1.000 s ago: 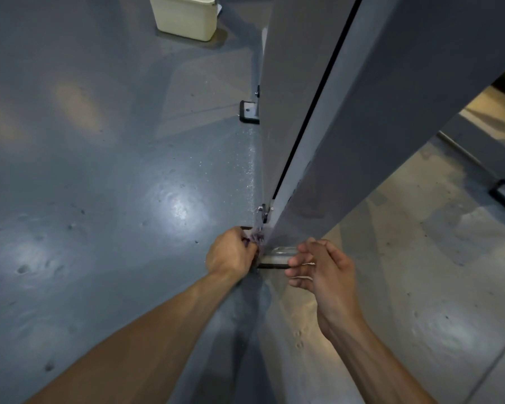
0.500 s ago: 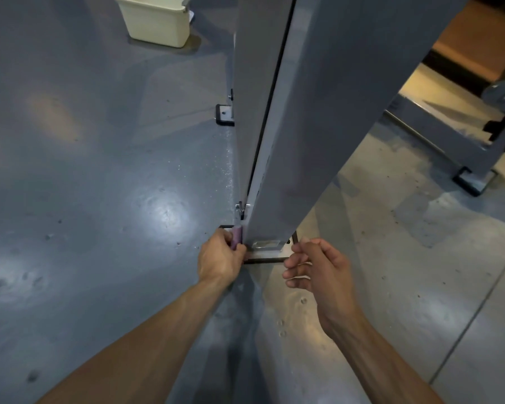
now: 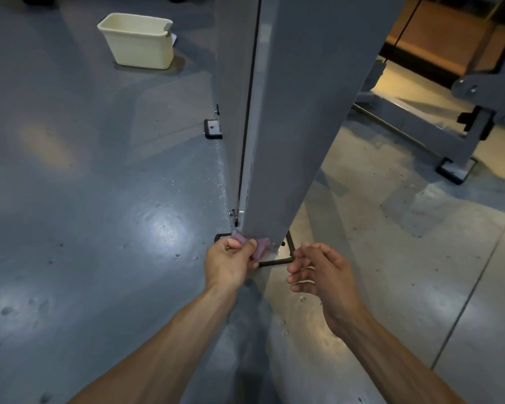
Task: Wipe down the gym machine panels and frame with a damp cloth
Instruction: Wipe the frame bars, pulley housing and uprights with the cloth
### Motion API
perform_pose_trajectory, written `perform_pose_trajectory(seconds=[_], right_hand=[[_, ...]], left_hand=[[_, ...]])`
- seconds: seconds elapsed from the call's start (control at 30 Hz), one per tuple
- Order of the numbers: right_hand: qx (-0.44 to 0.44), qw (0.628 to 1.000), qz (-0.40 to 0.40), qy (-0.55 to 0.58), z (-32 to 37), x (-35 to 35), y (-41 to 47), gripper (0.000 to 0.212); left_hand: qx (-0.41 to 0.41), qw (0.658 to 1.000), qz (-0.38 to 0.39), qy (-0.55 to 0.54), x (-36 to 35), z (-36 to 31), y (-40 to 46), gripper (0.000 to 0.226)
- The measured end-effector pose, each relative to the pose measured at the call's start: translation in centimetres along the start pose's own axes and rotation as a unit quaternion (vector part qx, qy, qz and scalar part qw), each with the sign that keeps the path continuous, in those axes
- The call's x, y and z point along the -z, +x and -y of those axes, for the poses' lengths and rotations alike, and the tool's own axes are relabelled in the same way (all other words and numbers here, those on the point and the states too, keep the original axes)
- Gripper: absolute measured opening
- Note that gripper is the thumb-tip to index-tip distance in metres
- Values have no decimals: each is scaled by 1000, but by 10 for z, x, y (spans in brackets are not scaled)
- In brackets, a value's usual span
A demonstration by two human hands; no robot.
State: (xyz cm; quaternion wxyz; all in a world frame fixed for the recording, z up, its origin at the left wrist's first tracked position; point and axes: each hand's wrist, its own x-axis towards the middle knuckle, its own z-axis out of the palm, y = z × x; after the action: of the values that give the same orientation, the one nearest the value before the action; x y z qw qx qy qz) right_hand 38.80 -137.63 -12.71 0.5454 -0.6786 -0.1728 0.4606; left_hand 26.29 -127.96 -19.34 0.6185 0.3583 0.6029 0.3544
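A tall grey machine panel (image 3: 298,112) rises from a metal foot plate (image 3: 285,252) on the floor. My left hand (image 3: 231,263) grips a small purple cloth (image 3: 258,246) and holds it against the panel's bottom corner, just above the foot plate. My right hand (image 3: 324,272) hovers to the right of the plate with fingers loosely curled and holds nothing. A narrow dark gap runs up the panel between its two grey faces.
A cream plastic bucket (image 3: 140,42) stands on the grey floor at the back left. Another black foot plate (image 3: 212,128) sits further back along the panel. A grey machine frame (image 3: 438,126) with a black foot crosses the floor at the right.
My left hand has shifted slightly right along the panel's base with the cloth, which now shows more. My right hand has drawn a little away. The view has tilted up, showing more bucket.
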Motion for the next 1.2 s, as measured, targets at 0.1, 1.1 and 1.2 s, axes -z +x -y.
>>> perform_pose_trajectory(seconds=[0.1, 1.1, 1.2], right_hand=[[-6, 1000, -17, -6, -11, 2, 4, 15], [16, 993, -92, 66, -56, 17, 63, 16], [-45, 993, -102, 36, -66, 29, 79, 15]], left_hand=[[11, 997, 25, 78, 9, -5, -1, 28], [-269, 864, 256, 341, 8, -24, -7, 24], [-316, 835, 225, 390, 8, -23, -2, 29]])
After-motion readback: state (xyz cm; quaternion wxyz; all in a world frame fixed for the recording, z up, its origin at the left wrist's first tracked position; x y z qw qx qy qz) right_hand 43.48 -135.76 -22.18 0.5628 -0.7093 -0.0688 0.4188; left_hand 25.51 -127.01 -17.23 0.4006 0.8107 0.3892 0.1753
